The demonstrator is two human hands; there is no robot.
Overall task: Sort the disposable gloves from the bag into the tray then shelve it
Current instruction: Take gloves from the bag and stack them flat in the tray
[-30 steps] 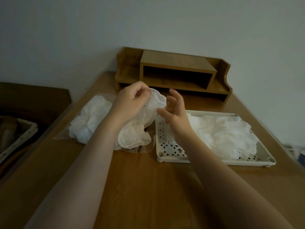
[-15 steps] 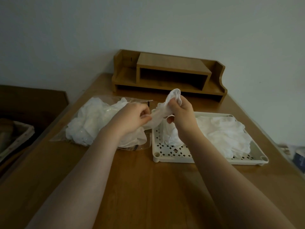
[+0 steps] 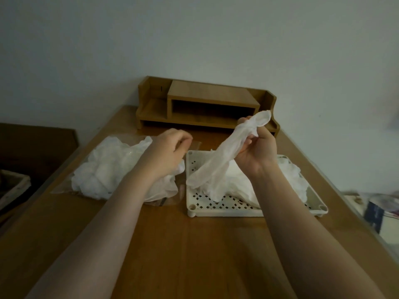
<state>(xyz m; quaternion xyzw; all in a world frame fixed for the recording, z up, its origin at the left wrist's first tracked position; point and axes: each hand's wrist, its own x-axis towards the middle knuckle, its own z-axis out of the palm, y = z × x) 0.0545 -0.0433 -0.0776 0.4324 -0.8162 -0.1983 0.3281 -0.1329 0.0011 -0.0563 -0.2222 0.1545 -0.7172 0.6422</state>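
Gripped near cuff by right hand (image 3: 258, 151): one disposable glove (image 3: 218, 160), dangled limp above perforated tray (image 3: 224, 209). Left hand (image 3: 170, 148) loosely curled, nothing held, over bag (image 3: 103, 169). Glove judged light, soft, clingy; best pinched at cuff.

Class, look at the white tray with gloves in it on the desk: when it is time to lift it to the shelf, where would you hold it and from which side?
Probably grip the tray by its two short rims, one hand from each side. The raised rim is bare there, the gloves pile loosely in the middle, and a level two-handed lift should keep them in.
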